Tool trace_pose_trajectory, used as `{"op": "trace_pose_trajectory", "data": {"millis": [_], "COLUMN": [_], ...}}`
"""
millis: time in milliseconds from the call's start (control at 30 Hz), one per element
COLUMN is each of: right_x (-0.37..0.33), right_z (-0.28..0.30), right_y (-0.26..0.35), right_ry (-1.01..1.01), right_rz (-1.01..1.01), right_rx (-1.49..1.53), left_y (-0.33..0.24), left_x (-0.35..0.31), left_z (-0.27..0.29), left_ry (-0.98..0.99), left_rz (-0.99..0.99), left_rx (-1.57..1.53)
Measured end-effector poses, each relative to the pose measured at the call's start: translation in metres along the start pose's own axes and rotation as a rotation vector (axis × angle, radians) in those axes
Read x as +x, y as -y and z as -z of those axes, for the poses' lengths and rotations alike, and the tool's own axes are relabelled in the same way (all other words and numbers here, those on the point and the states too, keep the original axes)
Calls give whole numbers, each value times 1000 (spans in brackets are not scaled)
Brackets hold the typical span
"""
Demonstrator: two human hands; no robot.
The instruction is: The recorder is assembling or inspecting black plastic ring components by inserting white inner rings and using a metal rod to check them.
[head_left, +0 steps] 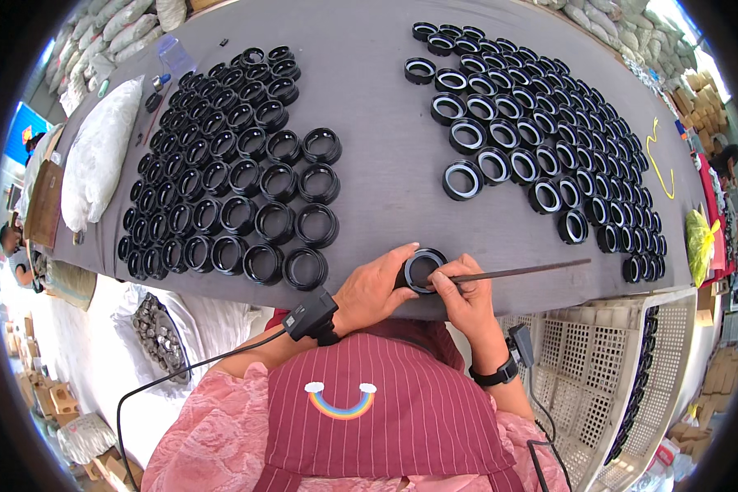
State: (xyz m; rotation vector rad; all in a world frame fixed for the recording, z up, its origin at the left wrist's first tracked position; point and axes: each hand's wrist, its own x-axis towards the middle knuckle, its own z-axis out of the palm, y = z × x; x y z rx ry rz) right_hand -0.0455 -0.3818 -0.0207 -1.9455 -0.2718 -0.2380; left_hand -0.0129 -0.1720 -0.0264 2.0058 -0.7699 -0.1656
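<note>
At the table's near edge, my left hand [375,289] grips a black ring [425,252] by its left side, its round opening tilted up. My right hand [465,302] is closed around a thin dark rod [533,270], which reaches out to the right. The rod's working end is at the ring's lower right rim; fingers partly hide it, so its tip cannot be made out. Left of my hands stand several rows of similar black rings [306,269]. Another large group, many with a pale inner band [462,180], covers the right side of the table.
The grey table [369,123] stretches away in front of me. A white bag [105,152] and a clear plastic cup [172,56] are at the left. A yellow cord [653,156] lies far right. Pale plastic crates [570,348] and an open sack of dark parts [157,332] sit below the near edge.
</note>
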Motion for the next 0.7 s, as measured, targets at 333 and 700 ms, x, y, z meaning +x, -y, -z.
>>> {"op": "trace_pose_trajectory", "data": {"millis": [333,700], "right_x": [-18,42], "right_z": [-11,42], "right_y": [-23,-31], "right_ry": [-394,-410], "right_rz": [-347,-149], "right_rx": [923,147], "left_y": [-16,-3], "left_x": [14,74], "left_z": [-8,26], "left_ry": [-198,5], "left_rz": [-24,-41], "left_rx": [-14,921]}}
